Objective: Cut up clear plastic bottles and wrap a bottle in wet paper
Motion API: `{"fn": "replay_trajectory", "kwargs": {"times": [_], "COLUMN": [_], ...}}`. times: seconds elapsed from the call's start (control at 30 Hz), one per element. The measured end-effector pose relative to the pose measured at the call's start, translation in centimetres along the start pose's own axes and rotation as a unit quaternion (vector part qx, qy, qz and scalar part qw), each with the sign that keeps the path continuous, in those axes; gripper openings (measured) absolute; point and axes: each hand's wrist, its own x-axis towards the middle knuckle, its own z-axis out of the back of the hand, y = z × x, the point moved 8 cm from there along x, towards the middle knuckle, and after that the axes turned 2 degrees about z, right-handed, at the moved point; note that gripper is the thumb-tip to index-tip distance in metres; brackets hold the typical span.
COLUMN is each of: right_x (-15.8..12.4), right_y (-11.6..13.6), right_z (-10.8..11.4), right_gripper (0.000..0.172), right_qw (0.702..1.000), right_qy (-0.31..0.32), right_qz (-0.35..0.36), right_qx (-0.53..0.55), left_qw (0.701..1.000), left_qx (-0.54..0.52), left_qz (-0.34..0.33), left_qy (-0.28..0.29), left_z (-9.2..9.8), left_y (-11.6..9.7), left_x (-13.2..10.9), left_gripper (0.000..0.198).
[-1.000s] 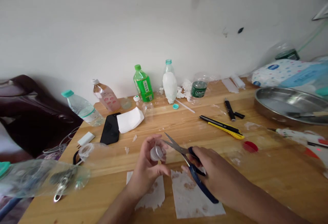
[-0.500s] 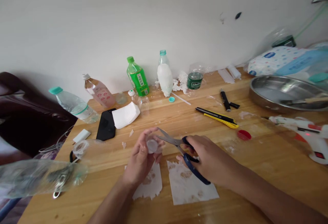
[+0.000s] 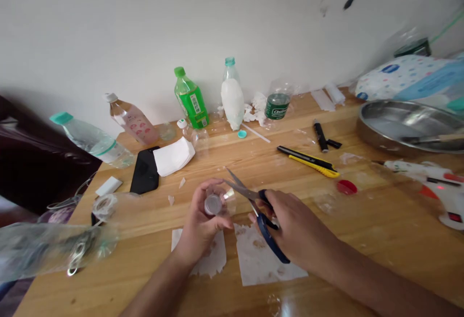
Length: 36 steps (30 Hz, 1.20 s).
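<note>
At seven o'clock, left fingers (image 3: 220, 223) grip one round clear-plastic piece (image 3: 213, 205). Right fingers (image 3: 280, 202) hold one pair of blue-handled metal scissors (image 3: 249, 194).

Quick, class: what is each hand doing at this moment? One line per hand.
Left hand: curled around a clear plastic piece, holding it.
Right hand: closed on the scissors, blades parted.

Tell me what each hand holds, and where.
Right hand: scissors, by the dark-blue handles. Left hand: a clear plastic piece, around its side.
</note>
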Motion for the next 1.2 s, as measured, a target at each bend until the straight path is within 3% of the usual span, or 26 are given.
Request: {"fn": "replay_trajectory", "kwargs": {"times": [0.17, 0.27, 0.47, 0.8, 1.03, 1.2], "right_x": [-0.2, -0.1, -0.3, 0.1, 0.1, 0.0], "right_y": [-0.2, -0.4, 0.1, 0.1, -0.3, -0.4], "right_z": [-0.1, -0.1, -0.5, -0.9, -1.0, -0.8], "right_gripper": [0.01, 0.008, 0.009, 0.009, 0.007, 0.004], "right_qw": [0.999, 1.0, 0.999, 1.0, 0.999, 0.998], "right_qy": [-0.009, 0.003, 0.034, 0.029, 0.038, 0.044], "right_qz": [0.013, -0.003, -0.006, -0.002, -0.023, -0.026], "right_qx": [-0.031, -0.024, -0.02, -0.01, -0.026, -0.031], "left_qw": [0.986, 0.98, 0.99, 0.999, 0.999, 0.998], "left_qx": [0.11, 0.138, 0.084, 0.037, -0.013, 0.017], "left_qz": [-0.042, -0.043, -0.056, 0.006, -0.012, -0.033], "left_qy": [-0.114, -0.139, -0.095, 0.013, 0.046, 0.043], "left_z": [1.8, 2.1, 1.5, 0.1, -0.4, -0.1], "left_y": [-1.8, -2.7, -2.7, -0.7, -0.8, -1.3], "left_x": [0.0, 0.1, 0.0, -0.2, 0.0, 0.0], "left_gripper": [0.062, 0.061, 0.063, 0.046, 0.042, 0.043]}}
